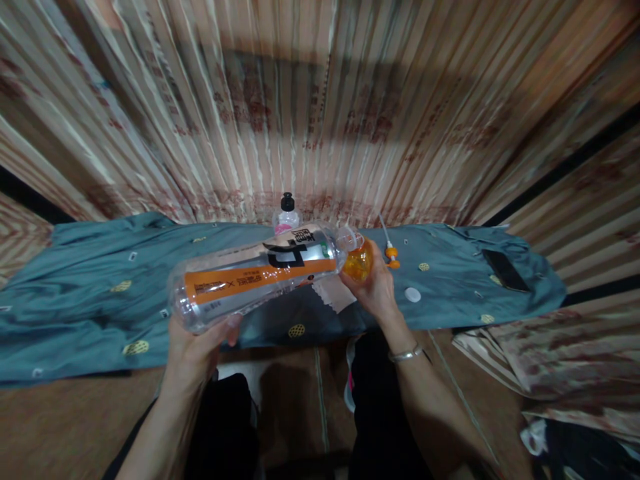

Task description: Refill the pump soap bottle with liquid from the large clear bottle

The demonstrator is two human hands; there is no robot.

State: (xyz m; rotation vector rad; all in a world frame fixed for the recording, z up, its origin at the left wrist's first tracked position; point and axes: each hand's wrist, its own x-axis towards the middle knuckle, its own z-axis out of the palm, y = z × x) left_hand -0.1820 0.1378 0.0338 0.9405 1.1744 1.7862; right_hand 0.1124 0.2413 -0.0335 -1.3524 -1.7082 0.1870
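Note:
A large clear plastic bottle [260, 273] with an orange and silver label lies tilted nearly level, its neck to the right. My left hand [200, 347] grips it from below near its base. In my right hand [373, 287] is a small bottle of orange liquid [359, 261], fingers wrapped round it. The clear bottle's mouth is at the top of the small bottle; whether they touch I cannot tell. Beyond the hands, an orange pump head [391, 253] with a thin tube lies on the cloth. Beside my right hand is a white round cap [413, 295].
A teal cloth [100, 300] covers the narrow table. At its back stands a bottle with a black cap [287, 203]. A pale paper napkin [334, 295] lies under the hands, and a dark phone [506, 271] lies at the right. Striped curtains [310, 120] hang behind.

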